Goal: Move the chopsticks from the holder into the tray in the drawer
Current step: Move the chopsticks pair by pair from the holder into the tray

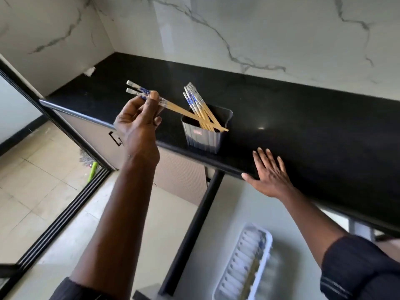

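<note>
- Left hand (138,118) fingers (154,96) clamping two chopsticks (173,105), long axis running 10-to-4 over the holder (205,133).
- Right hand (270,174) lying flat, fingers spread, on the surface (303,126).
- Tray (268,234) sitting at 5 o'clock, nearer the right hand.

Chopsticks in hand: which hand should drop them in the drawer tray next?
Left. The left hand already grips a pair of chopsticks; the right hand lies flat and empty on the counter edge, above the tray.

Looks like a home kitchen to me. There's a long black polished surface (303,118) against a white marble-look wall (238,29), cabinet fronts (181,180) underneath, an open drawer (207,213) with a white cutlery tray (244,265), pale floor tiles (39,187), and chopsticks (199,105) standing in a holder (205,135).
</note>
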